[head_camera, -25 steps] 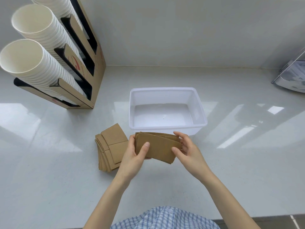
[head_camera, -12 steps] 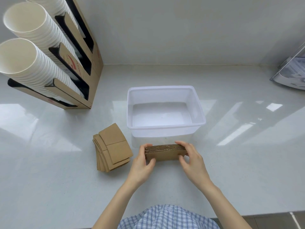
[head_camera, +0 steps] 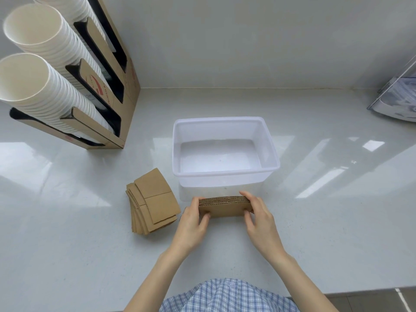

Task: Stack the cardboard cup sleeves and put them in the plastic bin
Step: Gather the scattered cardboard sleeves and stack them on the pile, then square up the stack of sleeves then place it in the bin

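A squared-up stack of brown cardboard cup sleeves (head_camera: 225,208) stands on its long edge on the white counter, just in front of the plastic bin (head_camera: 225,174). My left hand (head_camera: 193,224) grips its left end and my right hand (head_camera: 258,219) grips its right end. The translucent white bin holds nothing. A second, fanned pile of flat sleeves (head_camera: 153,201) lies on the counter to the left of my left hand, apart from it.
A cardboard cup dispenser (head_camera: 112,91) with long stacks of white paper cups (head_camera: 40,75) leans at the back left. A clear holder with white items (head_camera: 396,104) sits at the far right edge. The wall runs behind the bin.
The held sleeves went from a loose, tilted fan to a neat stack set upright on the counter. Both hands lowered slightly toward me and stayed at its ends.
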`<state>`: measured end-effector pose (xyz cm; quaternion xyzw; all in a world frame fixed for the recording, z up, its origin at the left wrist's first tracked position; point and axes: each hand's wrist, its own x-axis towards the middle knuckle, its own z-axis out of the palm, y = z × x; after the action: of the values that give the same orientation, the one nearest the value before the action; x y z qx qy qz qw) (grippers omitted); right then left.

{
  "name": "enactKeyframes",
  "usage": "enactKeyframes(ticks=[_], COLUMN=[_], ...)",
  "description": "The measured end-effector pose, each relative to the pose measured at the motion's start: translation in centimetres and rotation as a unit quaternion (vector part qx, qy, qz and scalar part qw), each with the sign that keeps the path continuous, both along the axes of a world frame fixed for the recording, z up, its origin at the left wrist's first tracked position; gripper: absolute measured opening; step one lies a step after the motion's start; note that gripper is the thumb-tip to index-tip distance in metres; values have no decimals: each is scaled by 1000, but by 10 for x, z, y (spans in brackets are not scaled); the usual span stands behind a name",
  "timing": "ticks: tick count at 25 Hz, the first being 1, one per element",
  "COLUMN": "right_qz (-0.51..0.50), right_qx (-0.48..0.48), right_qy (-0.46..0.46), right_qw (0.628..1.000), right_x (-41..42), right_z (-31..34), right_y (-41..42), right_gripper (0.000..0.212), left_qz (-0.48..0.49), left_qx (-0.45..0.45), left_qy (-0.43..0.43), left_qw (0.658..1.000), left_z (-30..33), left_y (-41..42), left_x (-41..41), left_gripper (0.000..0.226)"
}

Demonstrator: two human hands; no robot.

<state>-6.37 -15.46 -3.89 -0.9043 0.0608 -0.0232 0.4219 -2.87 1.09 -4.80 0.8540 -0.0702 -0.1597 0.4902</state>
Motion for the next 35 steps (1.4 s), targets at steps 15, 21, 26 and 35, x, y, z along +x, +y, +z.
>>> enactKeyframes(ticks=[15,21,26,35], right_qz=[-23,44,112,54], right_qx=[170,176,205,292], right_qy=[53,95,131,220], right_qw=[984,979,964,929], right_x=[11,22,41,65], right_z=[32,53,66,62], right_y=[8,15,40,104], right_gripper=[27,12,15,22], left_qz=[83,103,126,278], left_qx=[-162,-183,-181,-174], left_qy=[36,18,1,21], left_qw=[983,978,975,944], left_z=[49,61,68,62], left_y=[16,29,53,95], left_x=[7,12,20,33], left_gripper=[13,15,14,36])
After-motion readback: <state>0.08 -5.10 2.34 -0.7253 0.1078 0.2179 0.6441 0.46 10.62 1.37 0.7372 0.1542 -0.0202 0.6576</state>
